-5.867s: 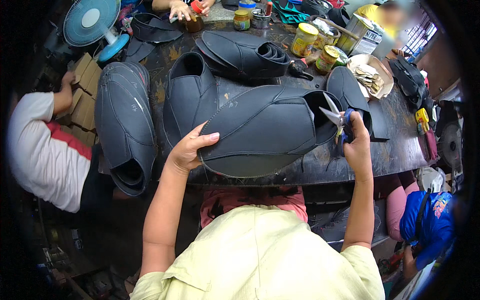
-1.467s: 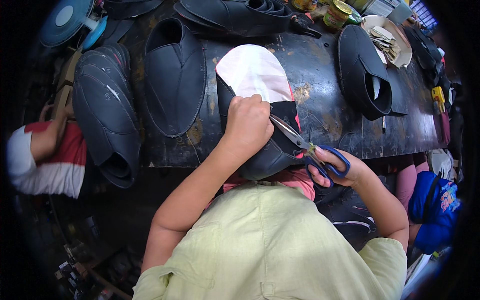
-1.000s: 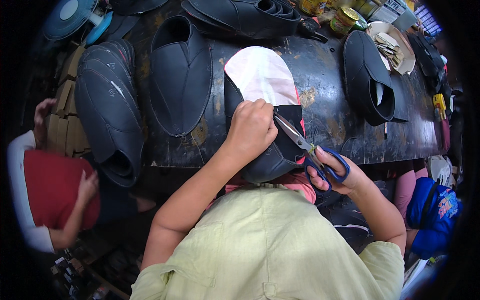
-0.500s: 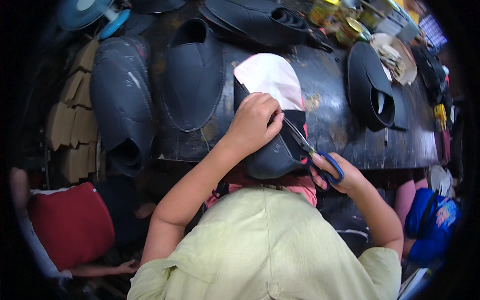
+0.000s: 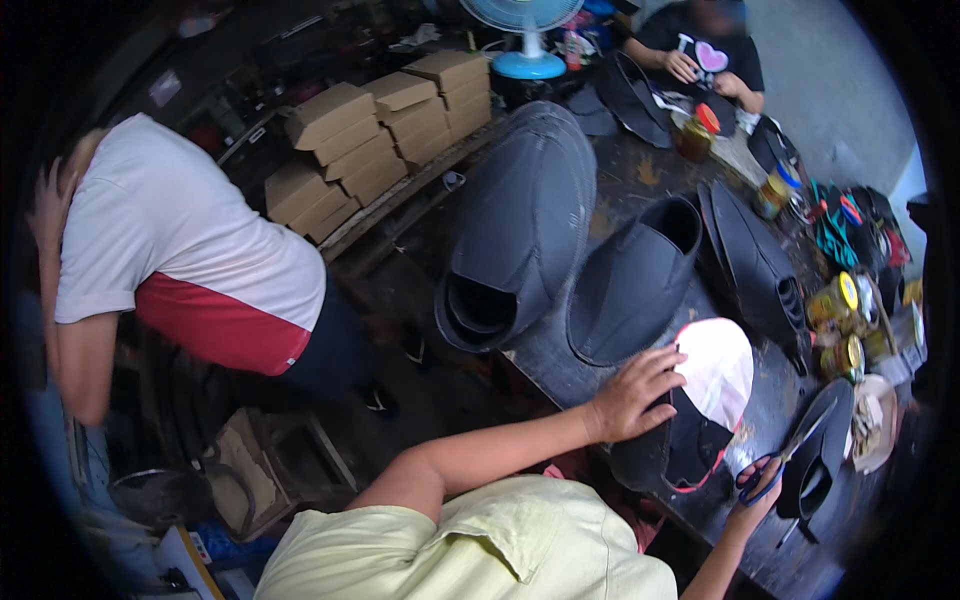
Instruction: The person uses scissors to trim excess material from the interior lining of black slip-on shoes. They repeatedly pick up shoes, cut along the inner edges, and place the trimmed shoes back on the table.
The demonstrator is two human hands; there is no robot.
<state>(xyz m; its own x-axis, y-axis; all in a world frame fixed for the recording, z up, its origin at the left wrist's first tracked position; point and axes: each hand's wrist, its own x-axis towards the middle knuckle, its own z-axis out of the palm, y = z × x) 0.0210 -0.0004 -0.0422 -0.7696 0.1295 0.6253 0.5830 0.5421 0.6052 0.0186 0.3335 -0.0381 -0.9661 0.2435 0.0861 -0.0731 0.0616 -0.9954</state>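
A shoe-shaped upper [image 5: 690, 445] in black fabric with a white-pink panel [image 5: 718, 368] and red edging lies at the table's near edge. My left hand [image 5: 638, 395] rests along its left side, fingers spread over the black fabric and touching the white panel. To the right, my right hand [image 5: 757, 490] has its fingers in the handles of blue-handled scissors [image 5: 806, 430]. The blades point up and away from the upper, over a black shoe upper [image 5: 825, 440] at the right edge.
Large black uppers [image 5: 525, 210], [image 5: 640, 285] and a stack of them [image 5: 755, 265] stand beyond my hands. Yellow-lidded jars [image 5: 832, 300] are at the right. Brown boxes [image 5: 340, 120] and a blue fan [image 5: 530, 65] are behind. A person [image 5: 200, 240] bends at left; another [image 5: 700, 60] sits far off.
My view has swung left. The scissors have come away from the upper to the right, and my left hand has gone from a pinch to spread fingers on it.
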